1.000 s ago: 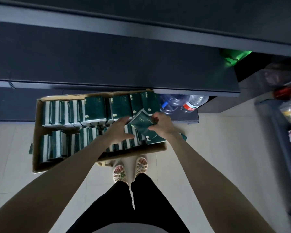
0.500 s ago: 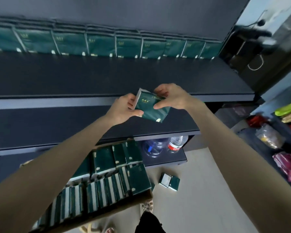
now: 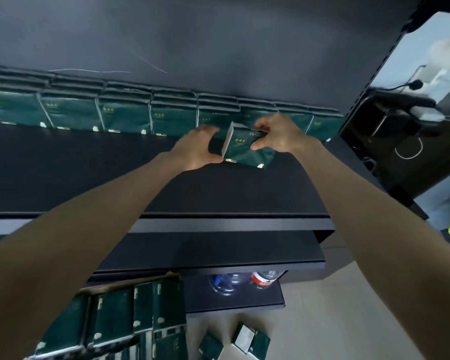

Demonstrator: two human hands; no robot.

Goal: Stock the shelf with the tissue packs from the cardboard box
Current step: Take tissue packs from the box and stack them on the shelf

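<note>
1. Holding one dark green tissue pack (image 3: 247,150) low over the dark shelf (image 3: 109,175), just in front of the row of matching packs (image 3: 125,116) lined upright along the back wall; unclear whether touching the shelf yet.
2. Pinching the pack's upper right part with the right hand (image 3: 279,133), thumb on the front face and fingers curled over the top edge, apparently to carry the weight from this side.
3. Cupping the left hand (image 3: 195,149) beside the pack's white end, thumb touching the lower corner, fingers curved and just short of the pack; probably steadying and squaring rather than gripping.
4. Tilting the pack with its printed face toward the camera, likely to match the facing of the row before setting down.
5. Judging from the bare shelf in front of the row: beginning a second row near the right end.
6. Far below the hands: the cardboard box (image 3: 130,284) on the floor (image 3: 335,307), holding many packs in the box (image 3: 109,318), so plenty of stocking left.
7. Lying loose beside the box: a few stray packs (image 3: 247,339); under the lowest shelf, water bottles (image 3: 244,280).
</note>
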